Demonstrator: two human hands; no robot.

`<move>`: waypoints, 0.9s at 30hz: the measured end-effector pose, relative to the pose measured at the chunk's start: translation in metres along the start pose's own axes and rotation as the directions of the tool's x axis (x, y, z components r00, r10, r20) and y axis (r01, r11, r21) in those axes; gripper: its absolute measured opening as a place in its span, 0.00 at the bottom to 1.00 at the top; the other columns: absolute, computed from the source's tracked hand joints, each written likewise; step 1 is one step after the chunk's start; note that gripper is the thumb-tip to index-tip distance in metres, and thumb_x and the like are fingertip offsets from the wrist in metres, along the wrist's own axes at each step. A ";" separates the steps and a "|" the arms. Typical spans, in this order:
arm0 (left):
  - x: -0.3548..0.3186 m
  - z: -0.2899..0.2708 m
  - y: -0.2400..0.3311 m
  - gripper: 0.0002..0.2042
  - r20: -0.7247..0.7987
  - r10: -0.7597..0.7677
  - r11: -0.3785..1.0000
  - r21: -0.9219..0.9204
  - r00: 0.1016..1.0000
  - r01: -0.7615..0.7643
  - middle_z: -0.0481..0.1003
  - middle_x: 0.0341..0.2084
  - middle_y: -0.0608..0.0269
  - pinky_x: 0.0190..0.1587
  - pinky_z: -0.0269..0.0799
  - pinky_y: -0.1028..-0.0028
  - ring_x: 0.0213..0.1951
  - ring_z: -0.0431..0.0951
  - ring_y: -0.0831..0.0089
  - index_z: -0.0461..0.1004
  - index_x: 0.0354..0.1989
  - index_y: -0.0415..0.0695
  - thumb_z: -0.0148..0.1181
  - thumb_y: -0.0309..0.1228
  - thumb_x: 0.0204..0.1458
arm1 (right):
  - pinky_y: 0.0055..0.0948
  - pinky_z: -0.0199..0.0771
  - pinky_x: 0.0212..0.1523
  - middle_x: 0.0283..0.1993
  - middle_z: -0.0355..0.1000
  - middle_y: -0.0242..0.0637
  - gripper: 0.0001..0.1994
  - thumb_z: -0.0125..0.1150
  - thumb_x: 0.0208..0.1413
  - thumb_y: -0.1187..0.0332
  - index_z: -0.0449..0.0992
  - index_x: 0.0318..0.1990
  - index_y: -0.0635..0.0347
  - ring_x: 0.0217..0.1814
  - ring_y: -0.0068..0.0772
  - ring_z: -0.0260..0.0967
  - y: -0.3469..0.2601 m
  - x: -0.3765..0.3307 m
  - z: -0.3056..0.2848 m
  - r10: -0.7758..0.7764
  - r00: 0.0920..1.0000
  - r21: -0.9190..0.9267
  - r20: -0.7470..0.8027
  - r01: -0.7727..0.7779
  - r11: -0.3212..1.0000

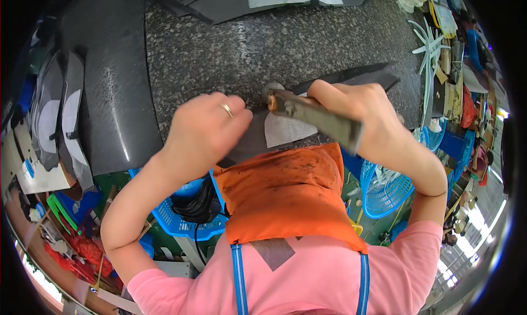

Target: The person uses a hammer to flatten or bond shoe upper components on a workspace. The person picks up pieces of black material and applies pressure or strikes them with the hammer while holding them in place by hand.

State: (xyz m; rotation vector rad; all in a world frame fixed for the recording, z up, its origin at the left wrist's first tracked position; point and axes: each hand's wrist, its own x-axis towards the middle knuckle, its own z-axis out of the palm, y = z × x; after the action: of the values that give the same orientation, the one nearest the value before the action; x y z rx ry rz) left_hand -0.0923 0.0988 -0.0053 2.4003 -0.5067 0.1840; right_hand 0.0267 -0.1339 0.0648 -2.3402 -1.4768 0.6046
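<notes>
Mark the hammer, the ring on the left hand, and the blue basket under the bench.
hammer (321,120), head view, on the middle of its worn handle.
ring (227,110), head view, on the band across the left hand's finger.
blue basket (175,223), head view, on its latticed front wall.

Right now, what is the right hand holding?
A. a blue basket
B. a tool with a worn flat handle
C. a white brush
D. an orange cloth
B: the right hand is wrapped around a tool with a worn flat handle, its tip resting on the dark piece on the stone table, while the left hand presses that piece down beside it.
</notes>
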 end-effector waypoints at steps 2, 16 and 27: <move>-0.004 0.000 0.008 0.10 0.025 0.106 0.980 0.166 0.994 -0.109 0.75 0.31 0.59 0.33 0.74 0.67 0.32 0.78 0.61 0.75 0.31 0.38 0.62 0.21 0.36 | 0.40 0.72 0.20 0.23 0.72 0.38 0.10 0.57 0.56 0.63 0.65 0.34 0.58 0.25 0.44 0.74 -0.006 0.003 0.011 -0.023 1.000 -0.086 -0.005 0.022 0.996; -0.049 0.005 0.012 0.13 -0.290 -0.152 0.962 0.178 0.945 0.209 0.76 0.31 0.63 0.37 0.72 0.66 0.36 0.76 0.62 0.77 0.30 0.42 0.72 0.21 0.33 | 0.44 0.71 0.21 0.19 0.71 0.40 0.11 0.59 0.57 0.61 0.67 0.33 0.57 0.22 0.47 0.72 -0.021 0.026 0.016 -0.117 0.992 -0.012 0.036 0.118 0.993; -0.039 -0.010 0.043 0.22 0.002 -0.157 0.872 0.469 0.988 0.138 0.72 0.41 0.49 0.43 0.74 0.65 0.43 0.75 0.56 0.76 0.45 0.36 0.70 0.27 0.38 | 0.35 0.76 0.29 0.31 0.74 0.42 0.09 0.58 0.59 0.63 0.70 0.39 0.59 0.30 0.46 0.75 0.001 0.023 0.015 -0.104 0.935 0.261 -0.338 0.200 0.945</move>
State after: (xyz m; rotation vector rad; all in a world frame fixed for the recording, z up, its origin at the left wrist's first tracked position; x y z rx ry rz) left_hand -0.1458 0.0876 0.0176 2.9096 -0.3167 0.2095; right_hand 0.0283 -0.1130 0.0468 -1.9639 -1.3059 0.3507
